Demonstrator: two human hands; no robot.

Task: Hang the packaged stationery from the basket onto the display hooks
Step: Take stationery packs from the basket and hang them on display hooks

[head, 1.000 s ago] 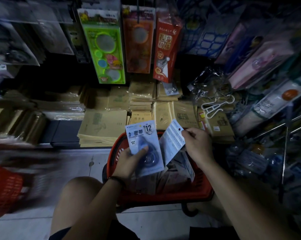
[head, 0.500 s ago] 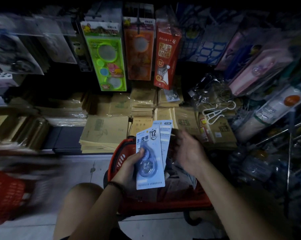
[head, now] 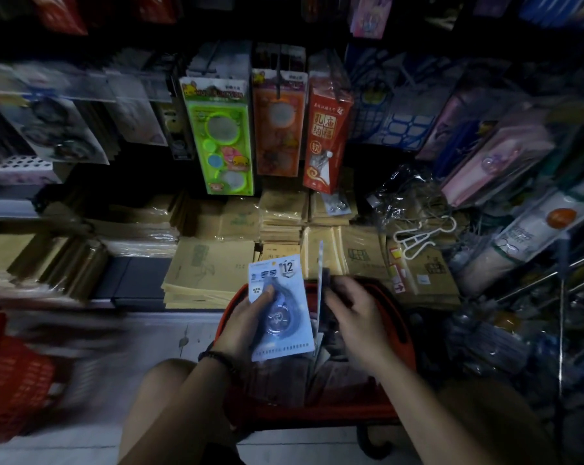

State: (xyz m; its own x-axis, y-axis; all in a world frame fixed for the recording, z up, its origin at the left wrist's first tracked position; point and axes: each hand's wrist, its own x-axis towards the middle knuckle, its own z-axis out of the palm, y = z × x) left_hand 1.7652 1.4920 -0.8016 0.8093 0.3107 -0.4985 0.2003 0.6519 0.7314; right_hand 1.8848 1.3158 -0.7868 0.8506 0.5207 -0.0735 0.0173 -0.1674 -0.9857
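Note:
My left hand holds a light blue blister pack of correction tape face up, its thumb on the card, above the red basket. Just right of it my right hand grips a second blister pack, turned edge-on so only its thin white side shows. More packages lie dim inside the basket below both hands. Display hooks at the top carry hanging packs: a green one, an orange one and a red one.
Stacks of brown exercise books fill the low shelf behind the basket. Bagged goods and metal rods crowd the right side. A second red basket sits blurred at the lower left. My bare knee is below the hands.
My right hand has turned its pack from flat to edge-on and brought it close beside the left hand's pack. The view has tilted up, so more of the hanging display shows.

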